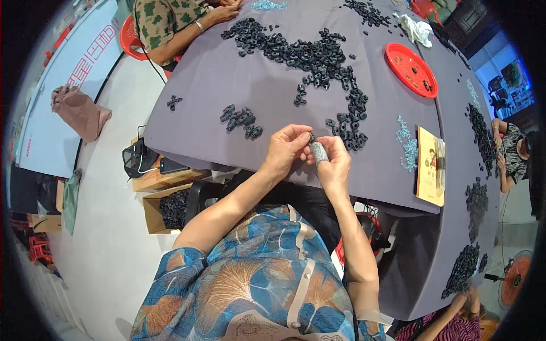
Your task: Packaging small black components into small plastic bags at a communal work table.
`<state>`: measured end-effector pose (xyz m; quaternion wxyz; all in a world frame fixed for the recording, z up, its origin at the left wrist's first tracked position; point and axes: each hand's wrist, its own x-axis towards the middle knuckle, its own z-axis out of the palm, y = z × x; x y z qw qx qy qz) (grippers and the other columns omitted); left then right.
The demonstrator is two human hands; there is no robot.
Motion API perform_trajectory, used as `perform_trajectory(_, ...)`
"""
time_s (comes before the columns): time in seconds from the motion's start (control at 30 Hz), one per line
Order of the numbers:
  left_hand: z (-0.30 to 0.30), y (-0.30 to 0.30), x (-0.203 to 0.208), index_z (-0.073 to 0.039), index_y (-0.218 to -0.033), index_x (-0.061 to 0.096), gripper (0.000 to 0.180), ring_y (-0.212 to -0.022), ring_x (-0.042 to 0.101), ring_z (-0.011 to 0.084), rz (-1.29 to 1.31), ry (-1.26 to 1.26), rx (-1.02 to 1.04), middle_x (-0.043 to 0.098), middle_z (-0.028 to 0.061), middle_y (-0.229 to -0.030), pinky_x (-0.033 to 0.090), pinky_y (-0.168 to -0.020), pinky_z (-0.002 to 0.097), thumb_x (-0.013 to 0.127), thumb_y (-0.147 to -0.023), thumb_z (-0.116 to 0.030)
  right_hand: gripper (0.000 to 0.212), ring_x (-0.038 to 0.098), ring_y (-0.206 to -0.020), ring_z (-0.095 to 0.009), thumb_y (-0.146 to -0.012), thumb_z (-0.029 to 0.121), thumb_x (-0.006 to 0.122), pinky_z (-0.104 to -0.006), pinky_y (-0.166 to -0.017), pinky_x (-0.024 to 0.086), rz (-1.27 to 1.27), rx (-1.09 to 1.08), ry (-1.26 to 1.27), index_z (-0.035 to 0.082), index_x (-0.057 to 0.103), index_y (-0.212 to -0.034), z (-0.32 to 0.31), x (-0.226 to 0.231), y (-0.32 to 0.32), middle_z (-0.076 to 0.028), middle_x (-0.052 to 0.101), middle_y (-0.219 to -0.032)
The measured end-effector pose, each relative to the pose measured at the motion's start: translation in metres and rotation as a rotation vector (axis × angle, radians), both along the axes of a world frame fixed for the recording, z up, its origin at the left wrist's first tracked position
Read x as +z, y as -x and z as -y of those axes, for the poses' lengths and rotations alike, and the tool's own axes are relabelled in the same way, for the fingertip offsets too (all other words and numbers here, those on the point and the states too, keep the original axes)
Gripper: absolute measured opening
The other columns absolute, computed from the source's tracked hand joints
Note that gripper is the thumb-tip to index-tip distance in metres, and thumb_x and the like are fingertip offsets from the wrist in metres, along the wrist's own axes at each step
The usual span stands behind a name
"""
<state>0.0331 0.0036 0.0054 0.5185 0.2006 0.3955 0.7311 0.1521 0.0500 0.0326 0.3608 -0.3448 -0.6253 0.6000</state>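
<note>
Small black piece point(311, 137) sits at the fingertips of both hands, between the left hand point(286, 149) and the right hand point(334, 162), above the near edge of the grey table point(273, 111). Piece is dark and very small; only part of it shows among the fingers, so its full outline cannot be read. Left hand: nearly closed, thumb and forefinger pinched on the piece. Right hand: fingers curled inward, one digit wearing a grey speckled cover point(319, 152), its tip at the piece; cannot tell whether this hand also grips it. Loose black parts point(356, 105) trail down the cloth just beyond the right hand and join a larger heap farther up; a separate small cluster point(242, 120) lies to the left of the left hand. To the right of the right hand: scattered pale blue bits point(408, 146), then a yellow booklet point(427, 170) near the table edge.
</note>
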Motion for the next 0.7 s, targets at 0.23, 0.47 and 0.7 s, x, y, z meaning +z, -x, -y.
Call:
perform_trajectory(0.23, 0.0, -0.002, -0.003, 0.0, -0.101, 0.059, 0.016, -0.054, 0.054, 0.0073, -0.051, -0.013, 0.04, 0.06, 0.0023, -0.071, 0.045, -0.049, 0.0191, 0.06, -0.087, -0.007, 0.014, 0.06, -0.063, -0.01, -0.085, -0.007, 0.046, -0.0235, -0.055, 0.05, -0.018, -0.011, 0.06, -0.002, 0.054, -0.095, -0.004, -0.005, 0.0, -0.007, 0.063, -0.074)
perform_trajectory(0.47, 0.001, -0.001, 0.0, -0.001, -0.1, 0.061, 0.017, -0.056, 0.054, 0.0062, -0.015, 0.031, 0.068, 0.061, 0.0021, -0.071, 0.045, -0.05, 0.0182, 0.063, -0.086, -0.008, 0.013, 0.058, -0.052, -0.01, -0.086, 0.001, 0.045, -0.0247, -0.044, 0.046, 0.185, 0.143, 0.066, -0.001, 0.057, -0.09, -0.011, -0.004, -0.008, -0.006, 0.062, -0.068)
perform_trajectory(0.7, 0.003, -0.001, -0.003, -0.001, -0.099, 0.062, 0.015, -0.057, 0.054, 0.0055, -0.019, -0.001, 0.052, 0.062, 0.0017, -0.073, 0.045, -0.05, 0.0176, 0.063, -0.085, -0.007, 0.014, 0.057, -0.049, -0.011, -0.08, -0.001, 0.046, -0.026, -0.042, 0.045, 0.25, 0.125, -0.013, 0.001, 0.059, -0.085, -0.007, 0.002, -0.008, -0.006, 0.061, -0.064)
